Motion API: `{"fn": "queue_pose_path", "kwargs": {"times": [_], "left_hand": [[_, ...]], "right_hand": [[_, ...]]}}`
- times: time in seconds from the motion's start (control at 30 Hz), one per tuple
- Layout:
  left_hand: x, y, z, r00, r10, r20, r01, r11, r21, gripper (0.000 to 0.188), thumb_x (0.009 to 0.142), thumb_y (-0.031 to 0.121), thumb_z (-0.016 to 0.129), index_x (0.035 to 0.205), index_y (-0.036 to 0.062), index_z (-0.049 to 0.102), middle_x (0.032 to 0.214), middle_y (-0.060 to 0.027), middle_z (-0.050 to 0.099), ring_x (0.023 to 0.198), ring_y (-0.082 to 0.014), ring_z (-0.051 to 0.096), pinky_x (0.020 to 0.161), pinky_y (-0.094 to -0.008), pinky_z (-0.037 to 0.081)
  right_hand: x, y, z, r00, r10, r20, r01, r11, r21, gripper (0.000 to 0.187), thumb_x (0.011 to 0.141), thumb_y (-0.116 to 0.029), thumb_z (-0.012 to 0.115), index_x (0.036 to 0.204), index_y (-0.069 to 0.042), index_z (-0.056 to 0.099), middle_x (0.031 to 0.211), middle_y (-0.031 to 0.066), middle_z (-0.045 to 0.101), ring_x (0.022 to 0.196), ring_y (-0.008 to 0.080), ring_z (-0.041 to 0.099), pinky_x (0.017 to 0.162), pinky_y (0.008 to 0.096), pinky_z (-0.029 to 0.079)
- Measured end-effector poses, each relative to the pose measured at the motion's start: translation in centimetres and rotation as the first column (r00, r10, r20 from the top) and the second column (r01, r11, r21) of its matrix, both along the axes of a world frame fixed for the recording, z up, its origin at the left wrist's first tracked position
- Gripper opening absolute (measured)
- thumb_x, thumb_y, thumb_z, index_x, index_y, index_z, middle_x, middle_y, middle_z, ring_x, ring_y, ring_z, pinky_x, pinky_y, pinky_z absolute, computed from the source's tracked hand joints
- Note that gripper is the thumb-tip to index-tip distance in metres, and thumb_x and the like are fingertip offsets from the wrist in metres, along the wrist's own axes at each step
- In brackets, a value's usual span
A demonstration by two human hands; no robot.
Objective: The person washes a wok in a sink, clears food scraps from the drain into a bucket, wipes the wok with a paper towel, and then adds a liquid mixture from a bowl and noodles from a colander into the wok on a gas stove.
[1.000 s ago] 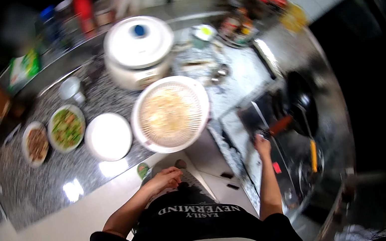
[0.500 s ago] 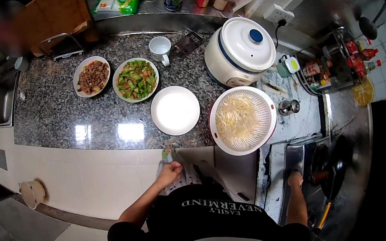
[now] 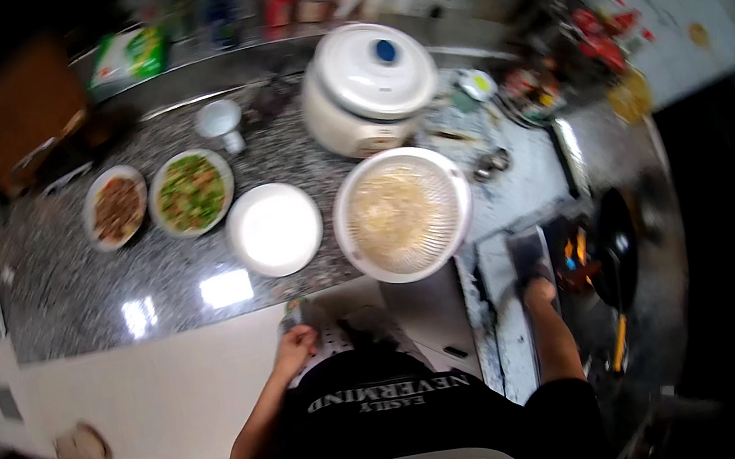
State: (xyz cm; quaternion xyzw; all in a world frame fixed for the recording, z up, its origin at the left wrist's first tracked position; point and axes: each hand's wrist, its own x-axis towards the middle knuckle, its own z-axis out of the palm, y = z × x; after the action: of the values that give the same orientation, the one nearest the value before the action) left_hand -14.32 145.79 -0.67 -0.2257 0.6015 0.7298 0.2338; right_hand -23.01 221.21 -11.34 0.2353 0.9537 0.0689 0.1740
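- My right hand (image 3: 539, 290) is at the left part of the stove (image 3: 528, 250); blur hides my fingers, so I cannot tell whether they grip anything.
- My left hand (image 3: 302, 341), fingers loosely curled, hangs just off the near edge of the counter (image 3: 72, 305).
- To the right of my right hand sits the round black wok (image 3: 621, 237), its brown handle (image 3: 581, 275) pointing left, toward me; an orange flame (image 3: 574, 248) shows beside that handle.
- A yellow-handled tool (image 3: 620, 341) sticks out past the wok's near rim.
- The ribbed white colander (image 3: 460, 205) reaches the counter's near edge, leaving little room there.
- Left of it, a stretch of speckled, glossy stone separates the smooth round plate (image 3: 275, 230) and two food dishes (image 3: 191, 192) from that edge.
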Motion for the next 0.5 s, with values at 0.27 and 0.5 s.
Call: {"fn": "queue_pose_path", "kwargs": {"times": [0.27, 0.5], "left_hand": [[-0.2, -1.6, 1.0, 0.997, 0.03, 0.073, -0.03, 1.0, -0.001, 0.011, 0.086, 0.017, 0.048, 0.079, 0.0091, 0.05, 0.052, 0.0022, 0.046, 0.039, -0.0031, 0.035, 0.036, -0.0171, 0.027], [-0.6, -2.2, 2.5, 0.998, -0.01, -0.07, 0.004, 0.996, -0.086, 0.011, 0.087, 0.015, 0.048, 0.079, 0.0069, 0.049, 0.053, 0.0042, 0.044, 0.043, -0.0022, 0.036, 0.04, -0.0166, 0.027]], "right_hand": [[-3.0, -18.2, 15.6, 0.912, -0.359, -0.197, 0.354, 0.933, -0.063, 0.031, 0.083, -0.02, 0.046, 0.111, -0.011, 0.054, 0.112, 0.0072, 0.055, 0.102, 0.0204, 0.054, 0.08, 0.032, 0.046], [-2.8, -19.8, 16.5, 0.891, -0.417, -0.179, 0.414, 0.908, -0.056, 0.029, 0.083, -0.019, 0.045, 0.108, -0.009, 0.056, 0.11, 0.0079, 0.056, 0.1, 0.0214, 0.055, 0.079, 0.0324, 0.046]]}}
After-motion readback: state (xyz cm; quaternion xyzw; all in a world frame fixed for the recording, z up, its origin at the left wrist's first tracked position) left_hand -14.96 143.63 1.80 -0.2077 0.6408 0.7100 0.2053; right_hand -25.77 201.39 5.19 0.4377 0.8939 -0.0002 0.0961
